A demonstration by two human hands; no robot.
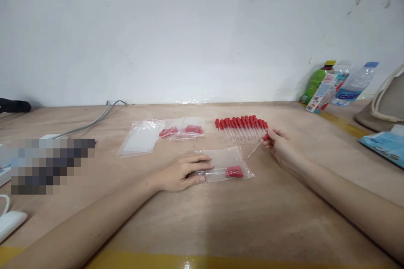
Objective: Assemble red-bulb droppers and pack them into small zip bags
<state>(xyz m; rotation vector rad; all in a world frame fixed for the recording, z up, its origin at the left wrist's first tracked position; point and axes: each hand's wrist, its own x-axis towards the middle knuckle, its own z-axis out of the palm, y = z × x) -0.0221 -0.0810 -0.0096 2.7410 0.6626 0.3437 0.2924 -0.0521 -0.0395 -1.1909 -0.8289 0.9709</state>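
Observation:
My right hand (275, 145) pinches a glass dropper (256, 148) by its red rubber bulb, its thin clear tube slanting down to the left. Beneath the fingers of my left hand (187, 172) lies a clear zip bag (221, 156); the hand rests on the bag's left end, fingers stretched and apart. Inside that bag are a few droppers with red bulbs (234, 172) toward the right; the exact number is hard to make out. Just behind the right hand, several more red-bulbed droppers (241, 124) lie side by side in a row, tubes toward me.
Filled zip bags (192, 129) with red bulbs overlap behind my left hand, beside flat bags (139, 138). Bottles (315, 80) and a carton (326, 92) stand at the back right, near a blue packet (383, 145). A grey cable (91, 125) crosses the left side.

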